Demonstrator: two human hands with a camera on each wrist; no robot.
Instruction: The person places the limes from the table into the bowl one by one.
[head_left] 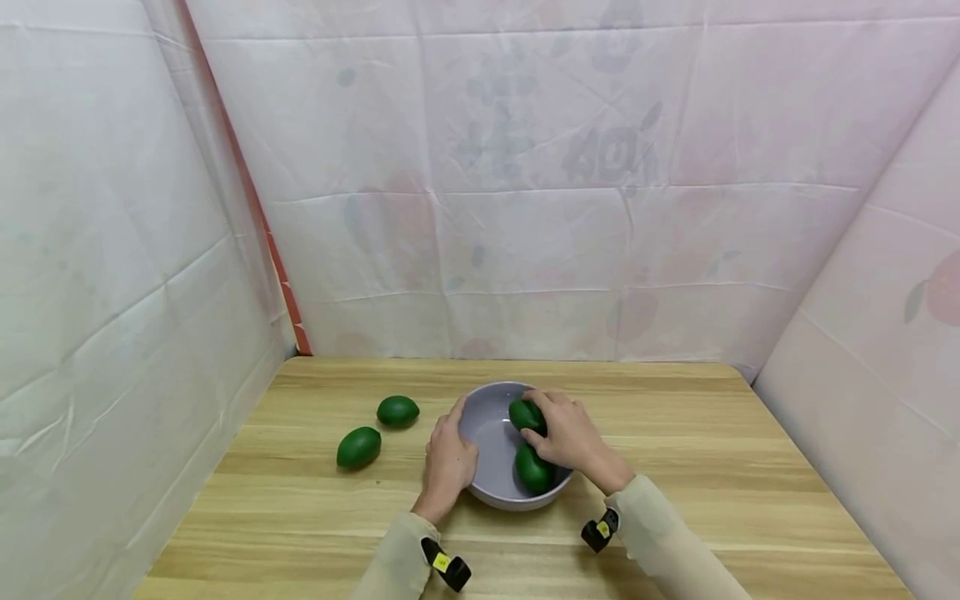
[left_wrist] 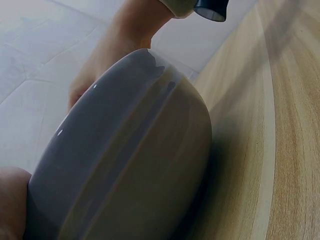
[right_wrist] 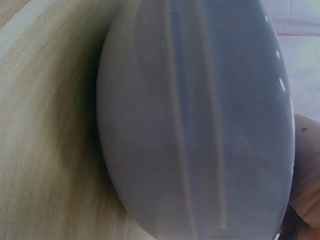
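A grey-purple bowl (head_left: 491, 454) stands on the table. My left hand (head_left: 450, 458) grips its left rim, with the thumb at the rim and the fingers along the outer side. Inside the bowl, my right hand (head_left: 566, 433) holds a dark green lime (head_left: 525, 414) between the fingers and thumb. Another lime (head_left: 533, 471) lies below it, at the bowl's right side, partly hidden by the right hand. Both wrist views are mostly filled by the bowl's outer wall (left_wrist: 135, 135); the limes do not show there.
Two more limes, a nearer one (head_left: 359, 448) and a farther one (head_left: 398, 412), lie on the wooden table (head_left: 285, 517) left of the bowl. Pale printed sheets (head_left: 525, 250) hang behind the table and along both sides.
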